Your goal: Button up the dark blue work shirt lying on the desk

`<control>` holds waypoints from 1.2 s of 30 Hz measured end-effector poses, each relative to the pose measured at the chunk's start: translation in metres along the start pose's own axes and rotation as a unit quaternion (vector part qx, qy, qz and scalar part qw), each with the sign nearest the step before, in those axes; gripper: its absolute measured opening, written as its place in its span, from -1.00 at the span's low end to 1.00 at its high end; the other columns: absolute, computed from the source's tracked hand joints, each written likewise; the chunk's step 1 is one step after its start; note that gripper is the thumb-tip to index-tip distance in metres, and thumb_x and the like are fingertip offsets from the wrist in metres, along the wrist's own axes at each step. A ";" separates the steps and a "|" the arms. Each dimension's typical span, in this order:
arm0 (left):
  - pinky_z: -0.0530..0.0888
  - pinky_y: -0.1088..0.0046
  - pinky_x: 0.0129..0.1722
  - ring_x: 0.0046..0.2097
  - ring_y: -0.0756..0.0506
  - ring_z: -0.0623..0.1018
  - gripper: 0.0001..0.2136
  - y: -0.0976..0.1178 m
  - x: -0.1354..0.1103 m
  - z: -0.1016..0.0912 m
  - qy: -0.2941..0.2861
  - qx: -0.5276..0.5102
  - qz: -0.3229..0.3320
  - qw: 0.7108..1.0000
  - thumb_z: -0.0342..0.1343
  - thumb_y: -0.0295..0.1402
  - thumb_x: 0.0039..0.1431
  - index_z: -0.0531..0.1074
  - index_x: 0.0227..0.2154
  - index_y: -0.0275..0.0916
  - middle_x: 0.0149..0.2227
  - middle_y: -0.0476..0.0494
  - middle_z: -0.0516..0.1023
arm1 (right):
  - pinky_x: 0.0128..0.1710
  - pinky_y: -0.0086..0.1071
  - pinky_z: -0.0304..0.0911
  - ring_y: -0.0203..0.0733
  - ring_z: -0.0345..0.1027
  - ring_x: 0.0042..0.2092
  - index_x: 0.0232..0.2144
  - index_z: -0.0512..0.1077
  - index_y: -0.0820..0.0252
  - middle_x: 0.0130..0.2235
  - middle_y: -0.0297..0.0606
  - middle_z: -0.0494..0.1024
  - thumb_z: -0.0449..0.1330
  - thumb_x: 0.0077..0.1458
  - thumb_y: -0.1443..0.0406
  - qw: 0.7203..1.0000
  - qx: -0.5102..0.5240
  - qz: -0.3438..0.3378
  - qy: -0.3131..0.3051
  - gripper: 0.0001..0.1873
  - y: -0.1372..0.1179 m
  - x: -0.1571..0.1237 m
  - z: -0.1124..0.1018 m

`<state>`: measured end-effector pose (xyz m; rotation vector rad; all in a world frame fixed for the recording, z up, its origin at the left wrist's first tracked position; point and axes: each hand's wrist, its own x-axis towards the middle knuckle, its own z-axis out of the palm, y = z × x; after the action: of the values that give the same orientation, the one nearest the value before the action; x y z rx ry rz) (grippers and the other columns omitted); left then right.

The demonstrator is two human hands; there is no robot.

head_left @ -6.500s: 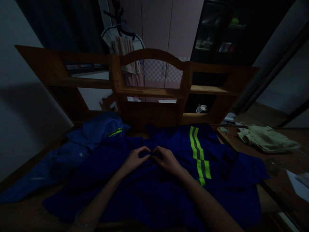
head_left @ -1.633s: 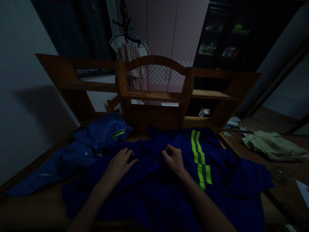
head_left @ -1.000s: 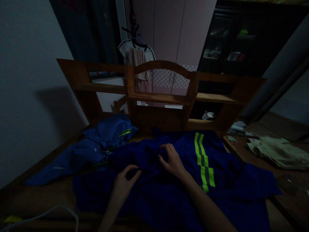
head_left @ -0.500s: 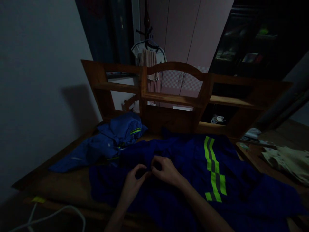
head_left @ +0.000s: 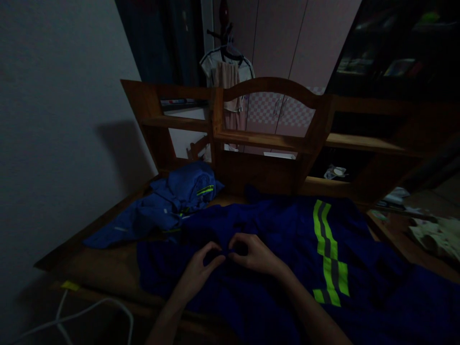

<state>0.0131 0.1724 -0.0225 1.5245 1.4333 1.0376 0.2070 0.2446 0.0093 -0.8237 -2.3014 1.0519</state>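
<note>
A dark blue jacket (head_left: pixel 280 230) with yellow-green and grey reflective bands lies spread over the wooden surface in front of me. My left hand (head_left: pixel 203 263) is at its middle, thumb and fingers pinched close together on the cloth. Just to the right, my right hand (head_left: pixel 251 251) pinches the same jacket, its fingertips close to those of the left. What exactly sits between the fingertips is too dark to make out, a fold or edge of the fabric at least. A crumpled lighter blue garment (head_left: pixel 176 196) rests behind to the left.
A wooden shelf frame (head_left: pixel 266 139) runs along the back of the desk (head_left: pixel 104 270). At the left is a bare wall (head_left: pixel 72 120). A white cable (head_left: pixel 89 311) hangs at the front left. Pale cloth (head_left: pixel 436 237) lies at the far right, and clothes hang behind the frame.
The view has shifted slightly, so most things sit a little further right. My fingertips have come slightly apart, both hands staying at the same place on the jacket.
</note>
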 end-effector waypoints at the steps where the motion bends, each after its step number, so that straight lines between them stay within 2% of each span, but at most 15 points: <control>1: 0.33 0.45 -0.07 -0.11 -0.11 0.45 -0.79 0.000 0.000 -0.001 -0.008 -0.004 -0.001 1.000 0.07 -0.18 0.17 0.39 -0.27 -0.20 -0.23 -0.07 0.49 | -0.27 -0.46 0.22 -0.27 0.37 -0.29 -0.29 0.45 0.13 -0.31 -0.39 0.52 0.21 0.04 0.33 1.000 0.006 -0.001 -0.002 -0.88 0.001 0.000 0.000; 7: 0.32 0.45 -0.03 -0.07 -0.11 0.44 -0.78 -0.002 -0.001 -0.002 -0.033 -0.022 -0.005 0.999 0.05 -0.19 0.19 0.38 -0.21 -0.21 -0.18 -0.10 0.48 | -0.18 -0.45 0.23 -0.26 0.41 -0.21 -0.29 0.47 0.15 -0.26 -0.38 0.53 0.24 0.07 0.30 0.997 0.080 -0.010 -0.018 -0.90 0.005 0.000 0.000; 14: 0.33 0.45 -0.08 -0.13 -0.10 0.45 -0.79 -0.006 -0.003 0.010 0.036 0.009 0.001 0.999 0.00 -0.19 0.21 0.35 -0.24 -0.22 -0.23 -0.09 0.47 | -0.19 -0.45 0.24 -0.25 0.40 -0.22 -0.29 0.48 0.18 -0.27 -0.37 0.54 0.29 0.04 0.24 0.993 0.116 0.005 -0.031 -0.83 0.015 0.002 0.004; 18: 0.32 0.44 -0.08 -0.13 -0.10 0.44 -0.83 -0.008 -0.002 0.013 0.055 0.021 0.017 0.998 -0.01 -0.22 0.22 0.33 -0.26 -0.21 -0.24 -0.09 0.46 | -0.17 -0.44 0.23 -0.24 0.40 -0.20 -0.29 0.49 0.17 -0.26 -0.36 0.54 0.30 0.03 0.23 0.995 0.100 -0.001 -0.015 -0.82 0.016 0.002 0.006; 23: 0.32 0.45 -0.08 -0.12 -0.09 0.45 -0.87 -0.006 -0.003 0.012 0.048 0.015 0.021 0.999 -0.03 -0.29 0.23 0.35 -0.26 -0.20 -0.23 -0.07 0.46 | -0.18 -0.45 0.23 -0.26 0.41 -0.22 -0.30 0.48 0.16 -0.28 -0.37 0.54 0.29 0.04 0.25 0.997 0.072 -0.026 0.005 -0.86 0.013 0.001 0.011; 30: 0.32 0.46 -0.04 -0.09 -0.08 0.45 -0.86 -0.010 -0.002 0.011 0.069 0.014 0.025 0.997 0.01 -0.27 0.22 0.36 -0.22 -0.19 -0.20 -0.06 0.46 | -0.22 -0.46 0.21 -0.29 0.39 -0.24 -0.25 0.45 0.13 -0.27 -0.39 0.51 0.25 0.07 0.31 0.998 0.011 -0.055 0.039 -0.86 0.009 0.001 0.016; 36: 0.32 0.45 -0.03 -0.06 -0.08 0.44 -0.84 -0.012 -0.002 0.013 0.072 0.015 0.022 0.997 0.00 -0.24 0.23 0.36 -0.21 -0.16 -0.18 -0.06 0.46 | -0.24 -0.44 0.21 -0.26 0.38 -0.25 -0.23 0.42 0.11 -0.26 -0.36 0.50 0.23 0.10 0.28 0.998 -0.024 -0.041 0.050 -0.85 0.008 -0.001 0.019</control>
<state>0.0203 0.1712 -0.0386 1.5348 1.5259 1.1761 0.1986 0.2384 -0.0082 -0.7755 -2.2643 0.9017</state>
